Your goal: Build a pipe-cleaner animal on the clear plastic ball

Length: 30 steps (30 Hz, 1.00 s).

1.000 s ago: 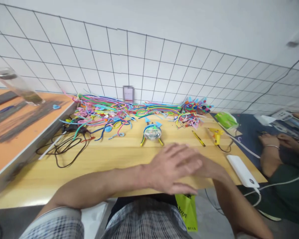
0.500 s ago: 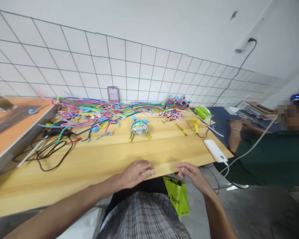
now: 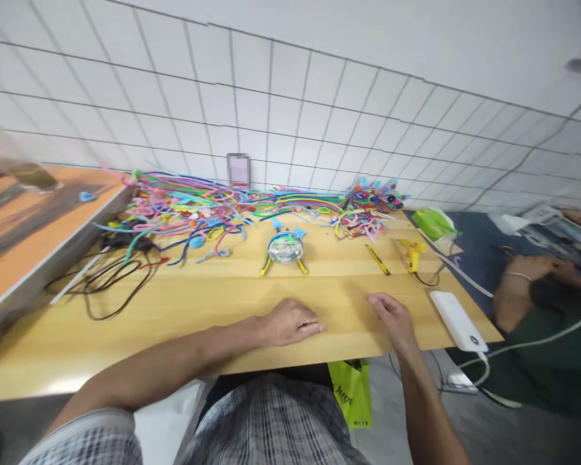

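My left hand [image 3: 294, 323] rests over the wooden table [image 3: 184, 297] near its front edge, fingers curled in and nothing visible in them. To its right, my right hand [image 3: 391, 318] hovers at the table with its fingers drawn together, also without a visible object. Beyond both hands stands a small clear rounded figure [image 3: 285, 249] with a blue rim, yellow-black legs and light blue pieces on top. A yellow utility knife [image 3: 377, 259] and a yellow glue gun [image 3: 413, 254] lie farther back on the right.
Colourful pipe cleaners [image 3: 184, 210] are heaped along the wall grid. A black cable [image 3: 111, 284] coils at left, beside an orange surface [image 3: 84, 216]. A white power bank [image 3: 459, 321] lies at the right edge; a co-worker's arm [image 3: 516, 294] is beyond. A green bag [image 3: 352, 394] hangs below.
Both hands have moved forward over the table from its front edge. The left fingers have curled in more. The view has shifted, and the small figure stays standing in place.
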{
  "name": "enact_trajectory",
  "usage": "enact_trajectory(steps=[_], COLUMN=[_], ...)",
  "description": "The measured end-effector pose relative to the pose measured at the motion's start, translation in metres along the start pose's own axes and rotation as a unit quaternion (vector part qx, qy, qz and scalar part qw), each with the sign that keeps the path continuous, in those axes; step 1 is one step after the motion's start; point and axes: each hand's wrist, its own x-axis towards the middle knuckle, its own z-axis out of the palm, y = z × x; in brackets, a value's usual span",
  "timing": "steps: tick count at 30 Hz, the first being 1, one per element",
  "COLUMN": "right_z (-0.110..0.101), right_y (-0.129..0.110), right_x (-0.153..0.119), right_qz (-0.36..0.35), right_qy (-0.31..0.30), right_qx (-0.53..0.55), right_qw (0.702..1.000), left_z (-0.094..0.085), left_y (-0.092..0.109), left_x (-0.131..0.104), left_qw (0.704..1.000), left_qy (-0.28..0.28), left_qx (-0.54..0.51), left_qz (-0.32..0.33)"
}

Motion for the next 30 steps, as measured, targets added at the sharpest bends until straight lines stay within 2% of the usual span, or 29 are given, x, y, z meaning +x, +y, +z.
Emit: enact_trajectory(steps=[2, 4, 8, 11, 14, 17, 20, 23, 26, 30], right_z=[-0.005, -0.010, -0.013, -0.002, 0.025, 0.070, 0.120, 0.160, 0.181, 0.180], right_y=[-0.001, -0.004, -0.013, -0.026, -0.047, -0.073, -0.092, -0.096, -0.090, -0.083], right_x=[0.010, 0.018, 0.042, 0.073, 0.112, 0.149, 0.179, 0.197, 0.205, 0.204], right_qz=[-0.001, -0.011, -0.042, -0.076, -0.112, -0.142, -0.152, -0.148, -0.135, -0.102], right_qy=[0.015, 0.016, -0.012, -0.060, -0.127, -0.174, -0.182, -0.171, -0.148, -0.118], right_qx=[0.000, -0.010, -0.050, -0.080, -0.122, -0.215, -0.273, -0.286, -0.272, -0.213], right_qw=[1.000, 1.000, 0.998, 0.992, 0.978, 0.951, 0.932, 0.931, 0.941, 0.965], left_z=[0.005, 0.006, 0.001, -0.001, 0.000, 0.003, 0.005, 0.007, 0.009, 0.009], left_y=[-0.006, -0.009, -0.005, -0.001, 0.001, 0.002, 0.003, 0.003, 0.001, -0.002], left_x=[-0.005, -0.012, -0.022, -0.022, -0.020, -0.021, -0.022, -0.023, -0.022, -0.020], left_qw=[0.998, 0.995, 0.997, 0.998, 0.998, 0.997, 0.998, 0.998, 0.998, 0.998], left_qy=[0.033, 0.051, 0.047, 0.049, 0.064, 0.072, 0.070, 0.067, 0.058, 0.040], left_qx=[0.023, 0.022, 0.017, 0.002, -0.016, -0.008, -0.002, -0.004, -0.008, -0.033], left_qz=[0.053, 0.077, 0.056, 0.045, 0.021, 0.006, -0.001, -0.006, -0.015, -0.034])
